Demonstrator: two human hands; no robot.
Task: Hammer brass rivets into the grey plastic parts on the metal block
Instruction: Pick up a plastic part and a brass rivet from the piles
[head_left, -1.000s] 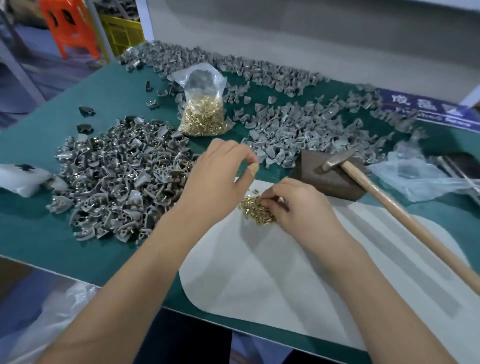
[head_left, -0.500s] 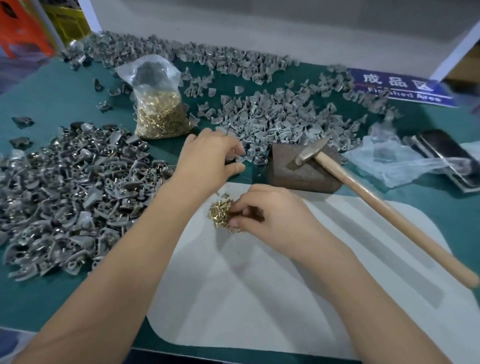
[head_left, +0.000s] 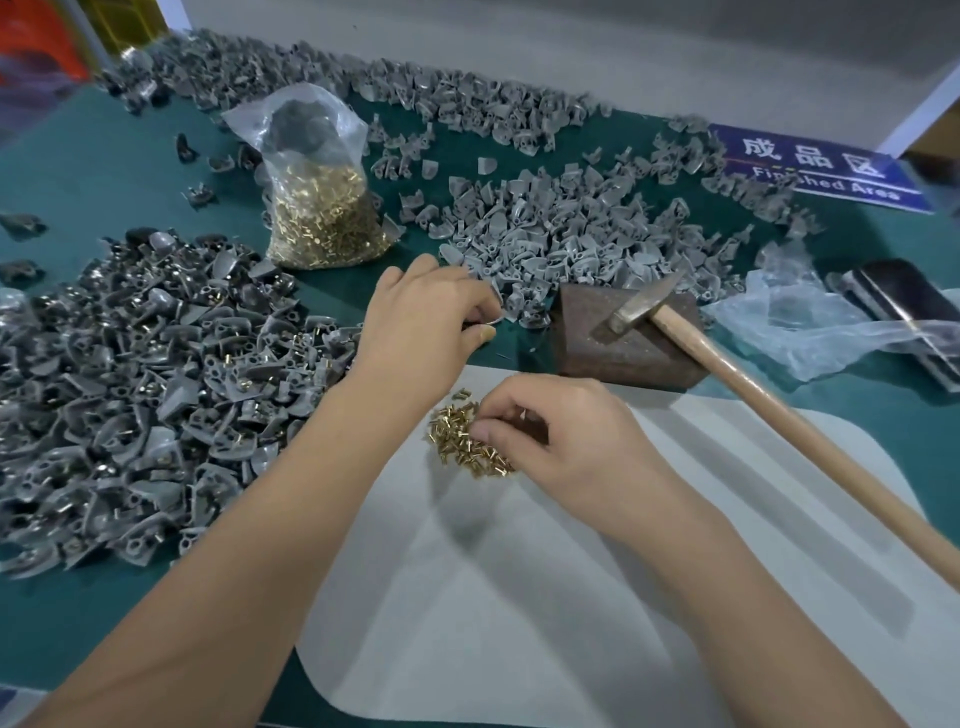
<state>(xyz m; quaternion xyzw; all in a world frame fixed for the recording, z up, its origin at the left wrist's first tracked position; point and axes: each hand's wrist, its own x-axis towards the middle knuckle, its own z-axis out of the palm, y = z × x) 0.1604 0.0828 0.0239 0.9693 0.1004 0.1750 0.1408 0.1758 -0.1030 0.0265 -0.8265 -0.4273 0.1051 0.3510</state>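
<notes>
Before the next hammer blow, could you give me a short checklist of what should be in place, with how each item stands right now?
1. Metal block free for a part: not ok, the hammer head rests on it.
2. Grey plastic part in the left hand: cannot tell, its fingers curl at the edge of the grey parts pile, something thin shows at the fingertips.
3. Rivet picked: cannot tell, the right hand pinches at the loose brass rivets on the white mat.
4. Hammer in hand: not ok, neither hand holds it.
5. Rivet supply: ok, the rivet bag stands near.
</notes>
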